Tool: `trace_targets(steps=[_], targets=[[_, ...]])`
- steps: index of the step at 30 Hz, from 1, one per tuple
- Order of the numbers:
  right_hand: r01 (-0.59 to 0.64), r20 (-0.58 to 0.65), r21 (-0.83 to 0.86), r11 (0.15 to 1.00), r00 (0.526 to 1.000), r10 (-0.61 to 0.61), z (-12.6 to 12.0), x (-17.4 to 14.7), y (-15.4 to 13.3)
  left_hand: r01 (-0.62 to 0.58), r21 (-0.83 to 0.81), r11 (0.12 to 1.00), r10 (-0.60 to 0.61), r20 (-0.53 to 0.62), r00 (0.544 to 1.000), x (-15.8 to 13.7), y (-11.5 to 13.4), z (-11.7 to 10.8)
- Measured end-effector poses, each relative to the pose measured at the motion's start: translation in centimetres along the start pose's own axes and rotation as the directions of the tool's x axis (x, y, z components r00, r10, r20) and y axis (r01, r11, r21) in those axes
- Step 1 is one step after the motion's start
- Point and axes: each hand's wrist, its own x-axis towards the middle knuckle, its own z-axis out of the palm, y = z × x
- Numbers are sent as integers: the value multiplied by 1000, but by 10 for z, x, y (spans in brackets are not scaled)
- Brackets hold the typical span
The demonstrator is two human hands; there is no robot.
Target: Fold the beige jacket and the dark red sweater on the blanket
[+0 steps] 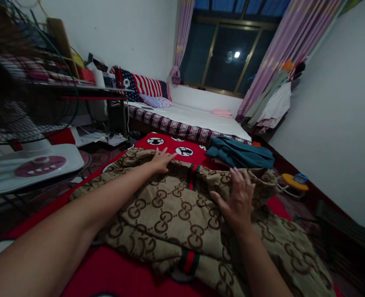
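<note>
A tan garment (170,210) with a brown interlocking-letter pattern and green-red-green stripes lies spread over a red cloth (123,270). My left hand (162,160) rests at the garment's far edge, left of the upper stripe, with its fingers stretched out. On the right part of the garment lies my right hand (238,198), palm down, thumb spread away from the other fingers. Neither hand grips the fabric visibly. Both sleeve-like ends of the garment reach out to the sides, the right one bunched near my right hand.
A folded teal garment (241,152) lies on the red cloth's far right. Beyond stands a bed (188,115) with a white top. A fan (35,159) stands at the left before a cluttered desk (98,88). A yellow stool (295,181) is by the right wall.
</note>
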Motion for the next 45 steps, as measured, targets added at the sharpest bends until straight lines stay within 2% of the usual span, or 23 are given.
trace_targets(steps=[2, 4, 8, 9, 12, 14, 16, 18, 20, 23, 25, 26, 27, 29, 30, 31, 32, 34, 36, 37, 39, 42, 45], targets=[[36, 175, -62, 997, 984, -25, 8, -6, 1, -63, 82, 995, 62, 11, 998, 4, -8, -8], [58, 240, -69, 996, 970, -40, 11, -10, 9, -148, 126, 981, 154, -38, 987, 2, -14, -17], [77, 112, -15, 997, 991, -75, -7, -3, 17, -346, 208, 915, 384, -179, 906, -22, -21, -28], [79, 122, -2, 997, 989, -78, -13, 1, 14, -397, 217, 892, 437, -185, 880, -31, -23, -28], [78, 328, 20, 997, 941, -80, -22, 8, -1, -516, 199, 833, 545, -139, 827, -62, -34, -21], [52, 468, -4, 999, 883, -44, -19, 6, -9, -517, 204, 831, 543, -100, 834, -78, -42, -15], [37, 542, -37, 999, 840, -11, -11, 1, -13, -424, 243, 873, 459, -111, 882, -89, -51, -11], [45, 560, -54, 998, 829, -7, -5, -4, -13, -285, 284, 916, 335, -146, 931, -93, -58, -12], [52, 522, -50, 997, 853, -19, -3, -5, -10, -193, 300, 934, 248, -156, 956, -93, -65, -18], [16, 362, -18, 1000, 932, -9, -13, 0, -7, -139, 295, 945, 181, -121, 976, -94, -75, -31], [-13, 291, -7, 1000, 956, 15, -22, 6, -8, -93, 235, 968, 103, -32, 994, -95, -80, -42], [-18, 312, -13, 1000, 950, 21, -25, 9, -10, -41, 180, 983, 33, 51, 998, -95, -81, -48], [-13, 372, -23, 1000, 928, 20, -28, 11, -13, 20, 123, 992, -38, 145, 989, -94, -81, -53], [29, 539, -40, 999, 842, -3, -30, 14, -18, 161, 56, 985, -171, 294, 940, -89, -77, -63], [56, 598, -51, 997, 801, -14, -29, 14, -21, 220, 58, 974, -227, 321, 920, -85, -73, -67], [82, 623, -66, 994, 782, -23, -27, 14, -24, 266, 82, 961, -278, 303, 911, -80, -68, -70], [106, 618, -82, 991, 786, -33, -24, 12, -26, 306, 115, 945, -325, 250, 912, -75, -61, -70], [146, 548, -98, 984, 833, -69, -16, 7, -28, 374, 150, 915, -390, 94, 916, -68, -47, -64], [180, 483, -54, 982, 866, -132, -6, -1, -28, 393, 123, 911, -391, -40, 920, -66, -37, -49], [190, 468, -14, 982, 869, -162, -1, -6, -27, 405, 93, 910, -401, -56, 914, -67, -35, -38], [176, 476, 64, 982, 860, -185, 9, -15, -25, 447, 35, 894, -448, 11, 894, -72, -37, -14], [98, 533, 95, 991, 836, -134, 19, -26, -24, 495, -5, 869, -490, 136, 861, -79, -52, 14], [95, 545, 67, 993, 830, -116, 23, -30, -25, 487, -20, 873, -478, 162, 863, -75, -62, 17]])
